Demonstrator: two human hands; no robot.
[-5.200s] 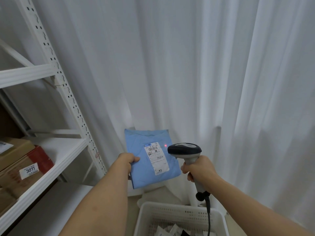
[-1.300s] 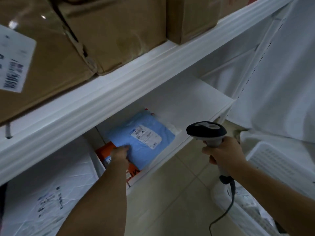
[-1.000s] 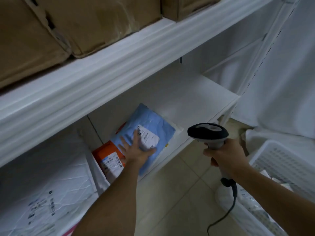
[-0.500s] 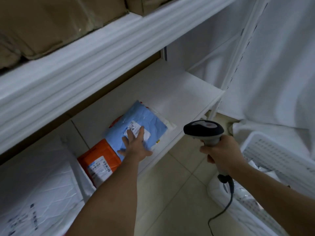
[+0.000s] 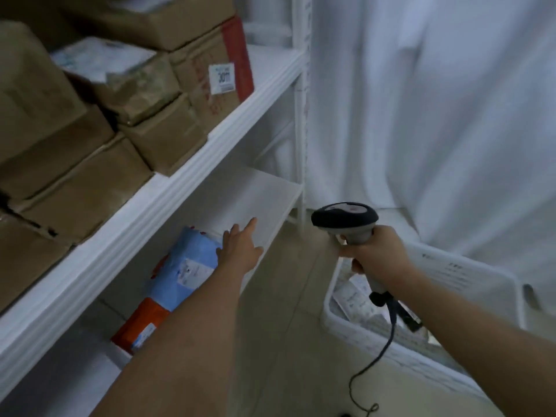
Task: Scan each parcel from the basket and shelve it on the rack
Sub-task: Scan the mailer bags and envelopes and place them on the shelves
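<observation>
My right hand (image 5: pixel 377 255) grips the scanner (image 5: pixel 346 221) over the basket (image 5: pixel 427 353), parcels inside. My left hand (image 5: pixel 239 251) is open, fingers straight, just beside the blue parcel (image 5: pixel 186 266). That parcel lies on the rack's lower shelf (image 5: pixel 258 194), overlapping an orange parcel (image 5: pixel 141 325). Cardboard boxes (image 5: pixel 120 115) fill the shelf above; white curtain (image 5: pixel 436 100) behind.
</observation>
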